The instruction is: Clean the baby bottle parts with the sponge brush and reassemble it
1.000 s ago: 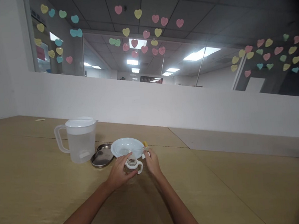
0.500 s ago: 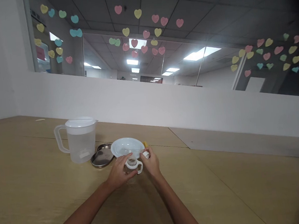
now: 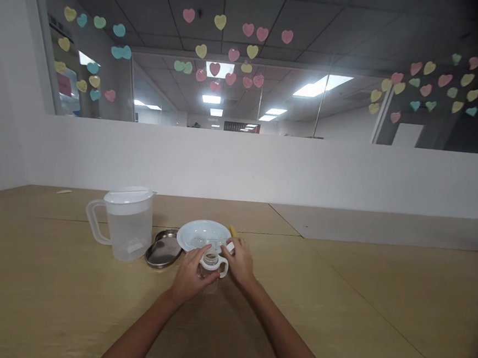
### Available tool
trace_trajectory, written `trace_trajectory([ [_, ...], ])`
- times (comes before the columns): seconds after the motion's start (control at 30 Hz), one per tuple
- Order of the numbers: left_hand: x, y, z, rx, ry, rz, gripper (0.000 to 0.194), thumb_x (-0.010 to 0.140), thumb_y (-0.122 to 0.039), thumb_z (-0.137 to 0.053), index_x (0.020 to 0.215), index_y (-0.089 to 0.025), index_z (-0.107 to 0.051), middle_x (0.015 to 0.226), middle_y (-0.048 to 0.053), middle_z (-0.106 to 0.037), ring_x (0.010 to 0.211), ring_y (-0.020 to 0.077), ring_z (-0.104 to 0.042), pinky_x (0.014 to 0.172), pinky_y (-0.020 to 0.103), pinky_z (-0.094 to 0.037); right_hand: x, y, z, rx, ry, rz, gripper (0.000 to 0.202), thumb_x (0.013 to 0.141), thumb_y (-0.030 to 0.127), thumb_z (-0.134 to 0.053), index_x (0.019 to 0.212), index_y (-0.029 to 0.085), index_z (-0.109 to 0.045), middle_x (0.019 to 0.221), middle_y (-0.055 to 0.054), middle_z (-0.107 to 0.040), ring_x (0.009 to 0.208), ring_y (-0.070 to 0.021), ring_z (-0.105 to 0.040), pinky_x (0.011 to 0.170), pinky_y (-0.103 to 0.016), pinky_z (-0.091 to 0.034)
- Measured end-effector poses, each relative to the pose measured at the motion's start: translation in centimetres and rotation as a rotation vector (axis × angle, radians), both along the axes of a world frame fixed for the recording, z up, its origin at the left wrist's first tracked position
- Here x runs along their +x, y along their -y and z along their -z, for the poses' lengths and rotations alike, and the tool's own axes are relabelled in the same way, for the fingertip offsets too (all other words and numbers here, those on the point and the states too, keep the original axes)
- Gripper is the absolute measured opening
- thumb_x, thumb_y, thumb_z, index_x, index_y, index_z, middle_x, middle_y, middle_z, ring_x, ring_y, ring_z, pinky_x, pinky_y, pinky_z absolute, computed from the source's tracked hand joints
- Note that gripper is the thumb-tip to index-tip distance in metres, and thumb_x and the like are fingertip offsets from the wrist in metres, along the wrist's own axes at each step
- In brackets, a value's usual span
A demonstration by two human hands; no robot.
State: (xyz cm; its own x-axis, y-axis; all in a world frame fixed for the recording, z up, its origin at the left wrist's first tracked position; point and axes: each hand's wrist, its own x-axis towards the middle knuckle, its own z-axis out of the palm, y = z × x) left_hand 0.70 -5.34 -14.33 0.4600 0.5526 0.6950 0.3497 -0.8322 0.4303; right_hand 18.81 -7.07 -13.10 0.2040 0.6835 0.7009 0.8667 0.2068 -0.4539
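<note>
One wooden table point(image 3: 356, 302) fills the lower frame. Left of centre are seen one clear pitcher point(image 3: 129, 223), one white bowl point(image 3: 202, 234), one steel dish point(image 3: 164, 249). At centre, one small handled cup point(image 3: 213, 262) is gripped by the left hand point(image 3: 192, 276); a small white piece point(image 3: 230, 247) is pinched by the right hand point(image 3: 241, 261).

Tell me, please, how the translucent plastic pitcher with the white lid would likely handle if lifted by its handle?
The translucent plastic pitcher looks nearly full of water, so probably heavy for its size. Its single side handle would likely make it tilt away from the grip. Its broad base on the wooden table suggests it resists tipping when pushed.
</note>
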Motion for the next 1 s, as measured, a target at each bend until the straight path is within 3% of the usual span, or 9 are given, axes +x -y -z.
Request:
trace_trajectory([
  [0.27, 0.0, 0.1, -0.2, -0.001, 0.019, -0.003, 0.063, 0.074, -0.046, -0.062, 0.128, -0.02, -0.043, 0.126, 0.012, -0.053, 0.114, 0.0268, -0.049, 0.097, 0.044, -0.039, 0.2, -0.2, 0.1, 0.054, -0.001, -0.082, 0.024, 0.084, 0.032, -0.05, 0.1, 0.017, -0.06, 0.102, -0.01, -0.051, 0.096, -0.0239, -0.048, 0.085, -0.037, -0.039],
  [0.63, 0.0, -0.2, 0.1, 0.0, 0.007, -0.002, 0.064, 0.074, -0.047, -0.061, 0.129, -0.02, -0.042, 0.125, 0.012, -0.054, 0.113, 0.027, -0.049, 0.097, 0.046, -0.039, -0.2, 0.0, -0.6, 0.189, -0.102, -0.154, 0.028, 0.085, 0.035, -0.049, 0.106, 0.018, -0.055, 0.105, -0.009, -0.059, 0.099, -0.0239, -0.049, 0.088, -0.038, -0.038],
  [0.83, 0.0, -0.2, 0.1, -0.004, 0.006, -0.004, 0.065, 0.074, -0.045, -0.062, 0.13, -0.021, -0.041, 0.126, 0.012, -0.053, 0.114, 0.0275, -0.049, 0.097, 0.046, -0.039, 0.1, -0.8, 0.2, 0.116, -0.269, -0.182, 0.028, 0.081, 0.037, -0.052, 0.101, 0.017, -0.053, 0.1, -0.008, -0.058, 0.095, -0.0222, -0.053, 0.084, -0.035, -0.041],
  [1.0, 0.0, -0.1, 0.0, 0.011, 0.015, 0.0, 0.064, 0.074, -0.046, -0.062, 0.129, -0.019, -0.042, 0.126, 0.012, -0.054, 0.114, 0.0264, -0.049, 0.097, 0.045, -0.04, 0.3, -0.7, 0.3, 0.029, -0.148, -0.177, 0.027, 0.086, 0.041, -0.046, 0.097, 0.019, -0.058, 0.096, -0.007, -0.061, 0.091, -0.0226, -0.052, 0.082, -0.034, -0.04],
])
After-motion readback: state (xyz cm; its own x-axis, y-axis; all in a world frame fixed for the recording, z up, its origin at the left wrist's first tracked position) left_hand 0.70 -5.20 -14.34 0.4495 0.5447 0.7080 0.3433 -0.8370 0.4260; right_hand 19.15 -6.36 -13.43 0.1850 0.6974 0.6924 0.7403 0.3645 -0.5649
